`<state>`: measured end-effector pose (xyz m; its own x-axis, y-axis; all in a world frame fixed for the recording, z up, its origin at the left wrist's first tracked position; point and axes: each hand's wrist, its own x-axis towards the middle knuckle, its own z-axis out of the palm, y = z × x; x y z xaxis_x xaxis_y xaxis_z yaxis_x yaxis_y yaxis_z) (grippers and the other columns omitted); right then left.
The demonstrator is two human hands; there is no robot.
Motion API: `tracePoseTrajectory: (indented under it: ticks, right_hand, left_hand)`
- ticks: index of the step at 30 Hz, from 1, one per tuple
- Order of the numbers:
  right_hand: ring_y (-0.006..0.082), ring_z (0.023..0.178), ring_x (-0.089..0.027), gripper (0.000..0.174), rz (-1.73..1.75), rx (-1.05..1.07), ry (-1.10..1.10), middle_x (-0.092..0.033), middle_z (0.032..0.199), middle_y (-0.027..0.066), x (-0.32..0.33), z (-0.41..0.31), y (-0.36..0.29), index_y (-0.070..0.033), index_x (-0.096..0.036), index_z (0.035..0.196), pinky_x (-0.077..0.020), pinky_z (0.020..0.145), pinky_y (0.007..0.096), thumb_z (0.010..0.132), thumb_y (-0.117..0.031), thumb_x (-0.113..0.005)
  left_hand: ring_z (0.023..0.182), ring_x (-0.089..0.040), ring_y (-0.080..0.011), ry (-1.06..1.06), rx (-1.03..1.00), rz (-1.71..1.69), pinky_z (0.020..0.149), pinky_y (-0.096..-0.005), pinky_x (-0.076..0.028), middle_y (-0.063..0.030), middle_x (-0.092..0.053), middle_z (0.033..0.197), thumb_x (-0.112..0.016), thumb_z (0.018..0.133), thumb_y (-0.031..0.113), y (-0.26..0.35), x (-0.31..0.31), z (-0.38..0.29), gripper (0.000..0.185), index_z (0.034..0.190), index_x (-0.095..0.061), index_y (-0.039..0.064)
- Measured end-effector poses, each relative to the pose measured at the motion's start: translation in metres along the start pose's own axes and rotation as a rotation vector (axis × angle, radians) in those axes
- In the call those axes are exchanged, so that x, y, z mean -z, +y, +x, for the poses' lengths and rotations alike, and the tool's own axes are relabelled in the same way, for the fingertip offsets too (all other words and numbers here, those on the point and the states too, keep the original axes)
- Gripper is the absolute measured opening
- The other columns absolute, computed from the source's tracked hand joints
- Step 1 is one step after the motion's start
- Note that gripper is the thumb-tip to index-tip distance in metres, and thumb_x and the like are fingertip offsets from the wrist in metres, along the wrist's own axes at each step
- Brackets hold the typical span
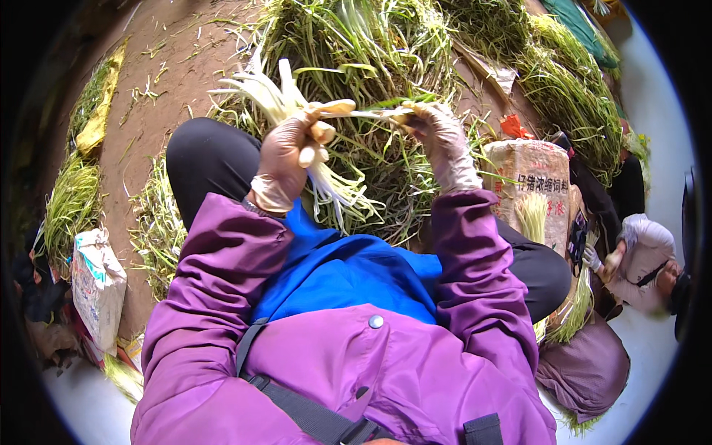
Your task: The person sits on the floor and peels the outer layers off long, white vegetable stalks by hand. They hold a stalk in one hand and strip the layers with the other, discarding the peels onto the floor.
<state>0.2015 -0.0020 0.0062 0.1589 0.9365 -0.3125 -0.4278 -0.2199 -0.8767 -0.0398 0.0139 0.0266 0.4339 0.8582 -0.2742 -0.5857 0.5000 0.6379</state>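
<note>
My left hand (286, 156), in a thin pale glove, is closed around a bunch of whitish leafy stalks (346, 192); their ends fan out above and below the fist. A single pale stalk (361, 114) stretches sideways between its fingertips and my right hand (439, 136). That hand, also gloved, pinches the stalk's other end, where some green leaf shows. Behind and below both hands lies a large heap of long green and yellowish leafy stalks (384, 67). A blue cloth (350, 272) covers my lap.
At right stands a printed woven sack (528, 161) with a pale stalk bundle (533, 217) against it; a person (645, 261) sits beyond. More green heaps (578, 89) lie at upper right. Another heap (69, 194) and a white sack (100, 289) are at left, beside brown ground (144, 111).
</note>
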Motion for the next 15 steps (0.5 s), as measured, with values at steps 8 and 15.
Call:
tracePoseTrajectory:
  ticks: [8,15]
  right_hand:
    - [0.0074,0.065,-0.054,0.014,-0.458,0.211,0.282,-0.063,0.074,0.0013,0.107,0.061,-0.031,-0.004,-0.065,0.088,-0.0401,0.06,0.0212,0.085,-0.018,-0.064]
    - [0.0303,0.084,-0.061,0.035,-1.132,0.142,0.509,-0.065,0.092,0.0203,0.245,0.055,-0.061,-0.003,-0.064,0.102,-0.0447,0.076,0.0385,0.083,-0.031,-0.054]
  left_hand:
    - [0.044,-0.046,-0.0035,0.038,-0.134,-0.122,0.048,-0.0222,-0.044,-0.0013,-0.062,0.071,-0.045,0.099,0.019,0.016,0.021,0.004,0.031,0.116,-0.054,-0.004]
    - [0.056,-0.048,-0.0081,-0.088,-0.232,-0.156,0.059,-0.0281,-0.043,-0.0002,-0.06,0.078,-0.041,0.1,0.018,0.035,0.046,0.003,0.022,0.107,-0.058,0.005]
